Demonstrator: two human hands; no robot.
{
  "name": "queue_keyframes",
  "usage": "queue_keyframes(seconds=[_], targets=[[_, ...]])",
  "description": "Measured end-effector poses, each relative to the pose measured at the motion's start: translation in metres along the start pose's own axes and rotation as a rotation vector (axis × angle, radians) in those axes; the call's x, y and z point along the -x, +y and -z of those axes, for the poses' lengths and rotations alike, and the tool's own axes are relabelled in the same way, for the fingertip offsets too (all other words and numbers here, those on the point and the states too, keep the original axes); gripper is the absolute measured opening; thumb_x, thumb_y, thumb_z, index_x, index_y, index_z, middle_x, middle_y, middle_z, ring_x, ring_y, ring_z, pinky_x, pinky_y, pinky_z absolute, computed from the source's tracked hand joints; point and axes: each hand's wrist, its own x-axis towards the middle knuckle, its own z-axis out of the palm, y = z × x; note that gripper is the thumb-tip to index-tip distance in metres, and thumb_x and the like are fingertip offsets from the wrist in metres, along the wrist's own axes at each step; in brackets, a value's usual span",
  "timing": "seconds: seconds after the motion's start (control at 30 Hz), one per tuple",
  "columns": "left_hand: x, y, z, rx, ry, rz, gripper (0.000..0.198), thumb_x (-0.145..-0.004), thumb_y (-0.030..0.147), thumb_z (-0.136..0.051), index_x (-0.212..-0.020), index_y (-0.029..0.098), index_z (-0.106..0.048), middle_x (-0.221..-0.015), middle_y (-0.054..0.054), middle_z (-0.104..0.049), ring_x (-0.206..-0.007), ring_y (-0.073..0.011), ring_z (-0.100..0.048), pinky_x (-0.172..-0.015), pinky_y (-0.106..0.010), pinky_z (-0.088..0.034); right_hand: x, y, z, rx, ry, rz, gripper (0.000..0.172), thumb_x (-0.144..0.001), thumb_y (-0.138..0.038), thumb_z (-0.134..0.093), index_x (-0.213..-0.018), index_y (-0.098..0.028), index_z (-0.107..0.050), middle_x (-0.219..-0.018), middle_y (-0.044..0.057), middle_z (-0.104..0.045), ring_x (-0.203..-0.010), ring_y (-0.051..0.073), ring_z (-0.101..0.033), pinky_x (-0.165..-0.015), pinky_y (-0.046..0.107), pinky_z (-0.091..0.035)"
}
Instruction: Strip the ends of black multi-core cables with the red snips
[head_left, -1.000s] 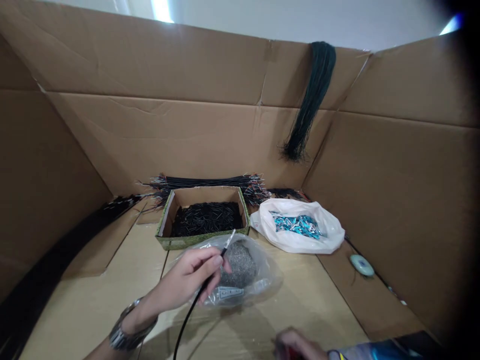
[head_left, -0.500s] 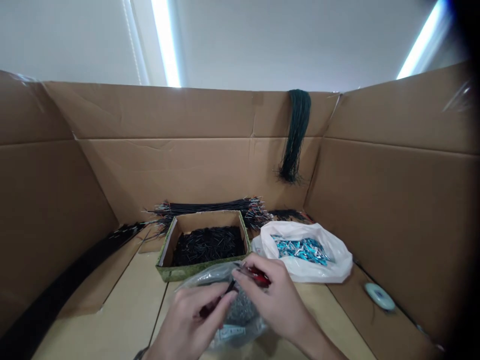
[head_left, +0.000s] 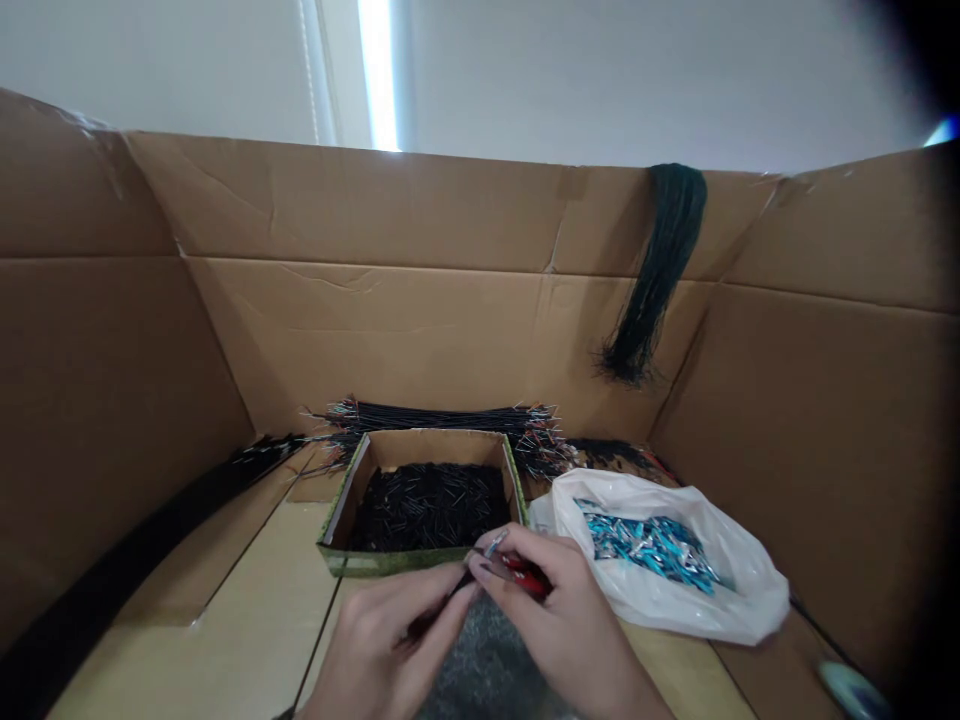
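Note:
My left hand (head_left: 386, 640) is closed in a pinch around a thin black cable-like piece (head_left: 460, 582). Its fingertips meet those of my right hand (head_left: 559, 610) just in front of the box. A red-handled tool (head_left: 529, 578), its kind hidden by the fingers, is gripped in my right hand. At the right thumb and forefinger shows a small silvery-blue piece (head_left: 495, 543). Below both hands lies a clear plastic bag (head_left: 487, 665) of small grey parts, partly covered by them.
A green-edged box (head_left: 420, 565) holds short black tubes. Right of it sits a white bag (head_left: 697, 610) of blue-and-silver pieces. Black wire bundles (head_left: 442, 418) lie behind. Dark green strands (head_left: 664, 270) hang over the cardboard wall (head_left: 375, 220). A long black bundle (head_left: 150, 540) runs along the left.
The camera view has shifted, so the scene sits further right. My hands have come together at the fingertips, and the silvery-blue piece now shows at my right fingers.

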Motion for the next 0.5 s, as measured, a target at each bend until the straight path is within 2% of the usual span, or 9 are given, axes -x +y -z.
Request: queue_keyframes(seconds=[0.17, 0.33, 0.5], targets=[[-0.002, -0.006, 0.001, -0.009, 0.034, 0.011, 0.016, -0.089, 0.018, -0.073, -0.103, 0.024, -0.080, -0.085, -0.005, -0.082, -0.058, -0.0192, -0.070, -0.063, -0.028, -0.060, -0.006, 0.002, 0.004, -0.097, -0.057, -0.029, 0.017, -0.091, -0.030, -0.060, -0.082, -0.021, -0.071, -0.079, 0.002, -0.072, -0.079, 0.019, -0.066, -0.070, 0.028, -0.049], [-0.004, -0.008, 0.001, -0.067, 0.068, -0.011, 0.005, -0.088, 0.019, -0.075, -0.092, 0.021, -0.078, -0.077, -0.003, -0.081, -0.050, -0.0158, -0.065, -0.054, -0.025, -0.057, -0.010, 0.003, 0.008, -0.111, -0.095, -0.050, 0.024, -0.091, -0.032, -0.058, -0.074, -0.020, -0.070, -0.068, 0.000, -0.063, -0.072, 0.018, -0.059, -0.065, 0.028, -0.045], [-0.004, -0.007, 0.000, -0.073, 0.054, -0.021, 0.012, -0.088, 0.019, -0.075, -0.100, 0.022, -0.079, -0.082, -0.004, -0.082, -0.054, -0.0174, -0.068, -0.056, -0.026, -0.058, -0.013, 0.005, 0.009, -0.160, -0.118, -0.079, 0.024, -0.089, -0.034, -0.059, -0.076, -0.019, -0.072, -0.068, 0.000, -0.061, -0.066, 0.015, -0.052, -0.059, 0.027, -0.039]])
